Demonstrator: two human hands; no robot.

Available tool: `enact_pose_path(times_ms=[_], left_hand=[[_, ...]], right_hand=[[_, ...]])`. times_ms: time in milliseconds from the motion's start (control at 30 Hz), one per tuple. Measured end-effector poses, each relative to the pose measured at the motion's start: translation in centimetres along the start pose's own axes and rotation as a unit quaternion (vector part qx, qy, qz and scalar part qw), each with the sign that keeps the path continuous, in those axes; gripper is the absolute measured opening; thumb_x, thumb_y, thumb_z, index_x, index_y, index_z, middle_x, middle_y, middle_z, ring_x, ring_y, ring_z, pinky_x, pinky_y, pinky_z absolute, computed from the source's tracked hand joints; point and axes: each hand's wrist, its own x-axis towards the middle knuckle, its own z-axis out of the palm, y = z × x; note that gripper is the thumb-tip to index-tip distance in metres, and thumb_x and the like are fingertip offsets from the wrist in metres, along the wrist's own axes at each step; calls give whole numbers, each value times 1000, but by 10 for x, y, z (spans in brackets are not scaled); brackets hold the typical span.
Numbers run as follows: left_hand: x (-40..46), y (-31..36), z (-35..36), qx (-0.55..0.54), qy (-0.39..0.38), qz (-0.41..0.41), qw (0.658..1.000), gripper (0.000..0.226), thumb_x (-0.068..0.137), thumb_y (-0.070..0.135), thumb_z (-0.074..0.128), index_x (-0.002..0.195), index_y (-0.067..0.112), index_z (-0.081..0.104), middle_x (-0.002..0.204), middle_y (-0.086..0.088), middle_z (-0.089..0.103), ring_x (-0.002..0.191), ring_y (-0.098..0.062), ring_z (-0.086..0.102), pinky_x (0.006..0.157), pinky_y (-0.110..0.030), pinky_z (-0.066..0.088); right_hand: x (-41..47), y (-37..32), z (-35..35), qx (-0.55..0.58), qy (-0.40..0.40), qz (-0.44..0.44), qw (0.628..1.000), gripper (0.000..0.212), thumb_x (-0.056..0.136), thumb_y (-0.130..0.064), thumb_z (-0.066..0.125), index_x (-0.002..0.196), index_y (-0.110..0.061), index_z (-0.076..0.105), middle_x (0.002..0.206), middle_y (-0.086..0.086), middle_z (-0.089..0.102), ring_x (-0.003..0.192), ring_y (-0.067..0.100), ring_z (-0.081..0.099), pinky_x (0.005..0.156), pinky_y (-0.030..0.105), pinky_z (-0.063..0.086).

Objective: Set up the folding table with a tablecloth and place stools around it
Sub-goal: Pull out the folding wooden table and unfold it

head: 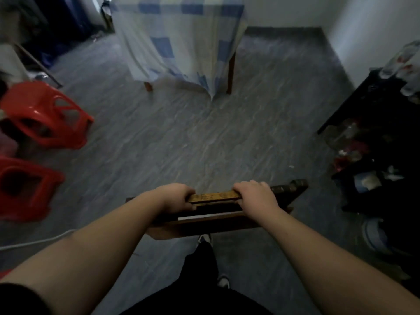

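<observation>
A dark wooden stool (218, 214) hangs low in front of my legs, held off the grey floor. My left hand (176, 197) and my right hand (258, 196) both grip its worn top rail, side by side. Ahead stands the folding table (230, 71), its wooden legs showing under a blue-and-white checked tablecloth (179, 37) that drapes nearly to the floor. Two red plastic stools (45, 114) (25, 185) lie tipped on their sides at the left.
A black shelf (381, 142) with bottles and clutter lines the right wall. A white cable (36, 242) runs across the floor at lower left. Dark furniture and a slanted frame (38, 62) crowd the upper left. Open grey floor (204, 137) lies between me and the table.
</observation>
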Motion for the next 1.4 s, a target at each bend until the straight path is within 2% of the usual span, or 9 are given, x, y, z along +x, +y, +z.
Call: enact_pose_path(times_ms=[333, 467, 567, 633, 700, 767, 933, 1100, 1400], left_hand=[[-69, -70, 93, -140, 137, -107, 975, 32, 87, 56, 59, 94, 24, 61, 88, 6, 64, 86, -19, 61, 78, -37, 51], [-64, -132, 116, -233, 112, -114, 959, 26, 88, 55, 60, 92, 29, 62, 84, 8, 65, 83, -15, 63, 80, -39, 53], [-51, -170, 147, -284, 97, -116, 947, 24, 90, 49, 61, 93, 25, 63, 85, 4, 67, 81, -17, 65, 76, -37, 53], [-38, -187, 170, -291, 96, -112, 945, 22, 90, 47, 62, 88, 25, 61, 81, 5, 65, 80, -17, 63, 69, -31, 46], [-22, -206, 188, -329, 92, -97, 935, 21, 91, 41, 64, 79, 25, 58, 72, 8, 59, 72, -16, 58, 62, -28, 39], [-7, -225, 198, -406, 66, -88, 907, 21, 93, 33, 64, 78, 21, 57, 67, 7, 56, 65, -15, 55, 59, -26, 40], [26, -266, 202, -601, -43, -104, 791, 14, 96, 25, 61, 92, 11, 59, 67, -3, 55, 54, -14, 53, 53, -26, 45], [65, -299, 213, -742, -90, -85, 659, 19, 100, 22, 50, 103, 9, 64, 81, -9, 62, 72, -23, 59, 70, -36, 49], [130, -319, 223, -782, -51, -56, 619, 24, 101, 18, 49, 117, 3, 58, 100, -17, 64, 94, -30, 63, 88, -48, 48]], right_hand=[[7, -80, 36, -29, 115, -76, 990, 34, 85, -31, 63, 118, -34, 60, 123, -4, 60, 124, 23, 49, 115, 50, 27], [12, -139, 83, 211, 237, 39, 947, 49, 83, -6, 59, 128, -19, 47, 141, 4, 41, 136, 21, 36, 117, 40, 30], [32, -201, 121, 574, 222, 256, 746, 33, 93, -10, 58, 120, -20, 42, 130, 11, 51, 114, 17, 57, 98, 29, 51], [60, -234, 143, 736, 139, 365, 553, 26, 101, -22, 53, 124, -15, 43, 121, 15, 58, 106, 26, 63, 96, 43, 54], [90, -253, 165, 799, 78, 396, 445, 28, 104, -23, 46, 128, -8, 46, 111, 16, 59, 96, 30, 64, 89, 49, 54], [111, -265, 184, 804, 60, 403, 433, 27, 104, -9, 41, 130, -6, 44, 113, 17, 58, 97, 33, 65, 81, 47, 55], [158, -275, 216, 785, 16, 389, 482, 47, 101, 4, 38, 145, -14, 33, 120, 17, 60, 115, 35, 61, 101, 53, 48], [209, -268, 247, 789, -17, 337, 514, 29, 101, 2, 43, 115, -23, 44, 123, 17, 61, 110, 33, 63, 99, 54, 50], [277, -248, 276, 773, -57, 254, 579, 24, 101, -1, 45, 110, -19, 57, 123, 17, 62, 106, 31, 66, 84, 40, 58]])
